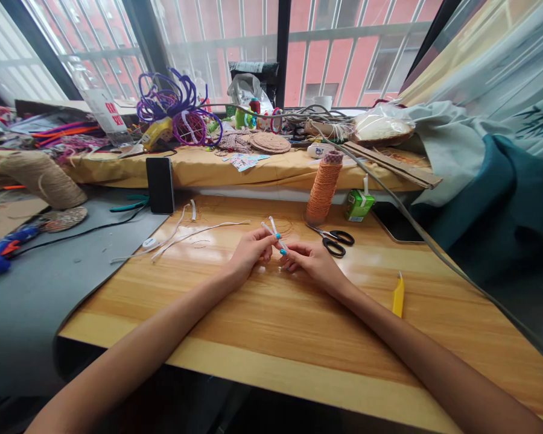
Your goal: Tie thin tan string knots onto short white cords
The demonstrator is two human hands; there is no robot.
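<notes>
Near the middle of the wooden table [235, 319], my left hand [252, 252] and my right hand [310, 260] meet over a short white strip [273, 226]. Both hands pinch it between thumb and fingers, and its two ends stick up and cross above the fingertips. Long white cords [194, 232] lie on the table left of my left hand. Black-handled scissors [335, 241] rest just beyond my right hand, beside a cone of orange twine [324, 190].
A yellow cutter [398, 295] lies right of my right forearm. Farther back are a green carton [359, 205], a dark phone [396, 222] and an upright phone [160, 185]. A blue glue gun [2, 250] sits far left. A grey cable [416, 226] crosses the right side.
</notes>
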